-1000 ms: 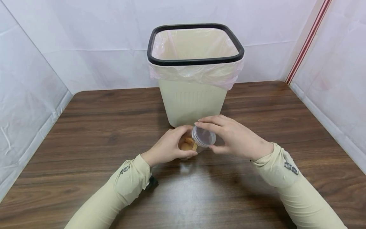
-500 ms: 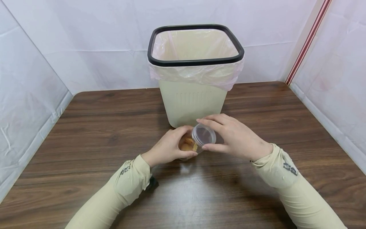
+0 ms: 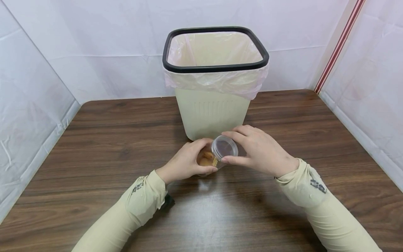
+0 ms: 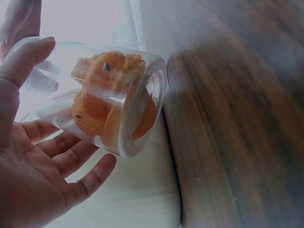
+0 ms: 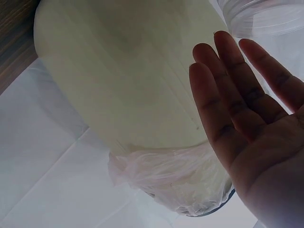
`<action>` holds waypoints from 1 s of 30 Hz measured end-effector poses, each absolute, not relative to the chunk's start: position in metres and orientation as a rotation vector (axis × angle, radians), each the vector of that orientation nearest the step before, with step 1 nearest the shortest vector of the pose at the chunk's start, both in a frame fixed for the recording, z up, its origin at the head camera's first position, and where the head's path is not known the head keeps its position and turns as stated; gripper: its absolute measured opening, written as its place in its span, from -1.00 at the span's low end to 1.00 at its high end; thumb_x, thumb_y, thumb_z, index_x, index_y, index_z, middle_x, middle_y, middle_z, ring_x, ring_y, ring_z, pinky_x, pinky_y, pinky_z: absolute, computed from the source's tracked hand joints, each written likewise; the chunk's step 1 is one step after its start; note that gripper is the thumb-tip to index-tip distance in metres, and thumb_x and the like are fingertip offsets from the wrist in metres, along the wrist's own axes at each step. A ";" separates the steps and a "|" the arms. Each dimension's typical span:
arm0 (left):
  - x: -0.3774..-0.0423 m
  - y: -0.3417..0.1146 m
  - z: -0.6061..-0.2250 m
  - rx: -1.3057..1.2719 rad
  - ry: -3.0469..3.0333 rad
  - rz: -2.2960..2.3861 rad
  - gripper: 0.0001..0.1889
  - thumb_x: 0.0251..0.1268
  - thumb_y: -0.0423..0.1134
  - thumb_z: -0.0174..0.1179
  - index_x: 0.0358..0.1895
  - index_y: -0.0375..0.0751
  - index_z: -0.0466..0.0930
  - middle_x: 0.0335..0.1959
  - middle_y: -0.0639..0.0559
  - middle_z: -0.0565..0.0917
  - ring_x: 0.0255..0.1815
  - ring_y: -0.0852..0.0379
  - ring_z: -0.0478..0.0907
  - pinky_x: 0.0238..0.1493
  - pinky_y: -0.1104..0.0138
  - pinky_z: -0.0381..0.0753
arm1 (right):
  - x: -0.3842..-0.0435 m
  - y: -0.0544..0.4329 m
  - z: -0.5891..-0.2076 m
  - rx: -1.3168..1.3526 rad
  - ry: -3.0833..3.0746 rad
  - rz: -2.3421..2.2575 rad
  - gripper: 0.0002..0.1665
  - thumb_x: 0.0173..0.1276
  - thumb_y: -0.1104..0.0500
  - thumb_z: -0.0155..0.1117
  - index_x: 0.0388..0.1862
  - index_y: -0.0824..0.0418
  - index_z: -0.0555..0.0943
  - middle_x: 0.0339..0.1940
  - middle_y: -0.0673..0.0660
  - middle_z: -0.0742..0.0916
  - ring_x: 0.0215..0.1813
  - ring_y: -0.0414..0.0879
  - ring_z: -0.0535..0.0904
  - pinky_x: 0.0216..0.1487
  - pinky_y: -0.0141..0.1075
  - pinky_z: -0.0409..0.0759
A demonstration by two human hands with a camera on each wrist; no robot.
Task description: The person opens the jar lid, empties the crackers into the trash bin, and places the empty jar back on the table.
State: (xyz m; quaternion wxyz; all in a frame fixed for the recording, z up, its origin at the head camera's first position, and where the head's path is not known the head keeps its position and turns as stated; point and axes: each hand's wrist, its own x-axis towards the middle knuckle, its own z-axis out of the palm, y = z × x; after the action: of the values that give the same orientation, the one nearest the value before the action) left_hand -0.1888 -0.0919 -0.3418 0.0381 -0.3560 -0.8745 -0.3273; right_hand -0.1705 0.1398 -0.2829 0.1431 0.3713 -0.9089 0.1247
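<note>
My left hand (image 3: 184, 161) grips a clear plastic jar (image 4: 118, 102), thumb on one side and fingers on the other. Orange, soft-looking pieces with dark specks (image 4: 90, 118) lie inside toward its base; they resemble fruit peel, but I cannot tell the kind. The jar leans, its clear round lid (image 3: 225, 147) facing up and to the right. Around the lid's edge my right hand (image 3: 261, 150) holds with thumb and index finger. In the right wrist view the other fingers (image 5: 232, 57) reach out fairly straight beside the lid.
A cream bin (image 3: 212, 112) with a black rim and pinkish liner stands just behind the hands on the brown wooden table (image 3: 126, 140). A small dark object (image 3: 168, 202) shows beneath the left wrist. White sheeting (image 3: 119, 52) encloses the table's back and sides.
The right thumb has come in onto the lid's lower edge, and the right index finger has slid slightly right along its top. The left hand and jar have stayed put.
</note>
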 end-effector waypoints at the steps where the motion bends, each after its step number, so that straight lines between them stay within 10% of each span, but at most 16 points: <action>1: -0.189 -0.092 -0.342 -1.091 -2.685 -1.002 -0.35 -0.04 -0.06 0.47 0.16 -0.18 0.47 -0.03 0.06 0.66 -0.06 0.19 0.61 0.04 0.27 0.56 | -0.170 0.140 -0.283 1.072 -2.620 0.359 -0.27 0.13 -0.24 0.37 0.15 0.19 0.57 -0.10 0.07 0.68 -0.11 -0.06 0.60 -0.03 -0.14 0.56; 30: -0.189 -0.092 -0.341 -1.123 -2.660 -1.027 -0.35 -0.04 -0.07 0.47 0.17 -0.17 0.47 -0.01 0.07 0.66 -0.03 0.21 0.61 0.06 0.28 0.56 | -0.173 0.142 -0.285 1.232 -2.509 0.437 -0.29 0.05 -0.02 0.51 0.15 0.27 0.57 -0.05 0.15 0.66 -0.05 -0.03 0.59 0.03 -0.18 0.56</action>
State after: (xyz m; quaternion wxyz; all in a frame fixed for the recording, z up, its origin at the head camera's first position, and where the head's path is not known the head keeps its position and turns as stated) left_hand -0.1886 -0.0916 -0.3409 0.0386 -0.3662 -0.8673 -0.3350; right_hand -0.1733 0.1418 -0.2846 0.1556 0.4303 -0.8760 0.1527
